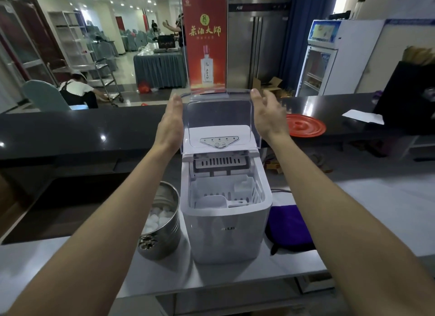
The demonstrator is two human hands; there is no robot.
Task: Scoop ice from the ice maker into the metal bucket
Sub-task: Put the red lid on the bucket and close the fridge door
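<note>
grey counter in front of me carries the white ice maker, its clear lid standing raised. my left hand lies with straight fingers along the lid's left edge. my right hand is loosely spread, fingertips at the lid's top right corner. neither hand curls round anything. a white scoop lies in the maker's basket. the metal bucket stands just left of the maker with ice inside. a purple cloth lies to the right.
</note>
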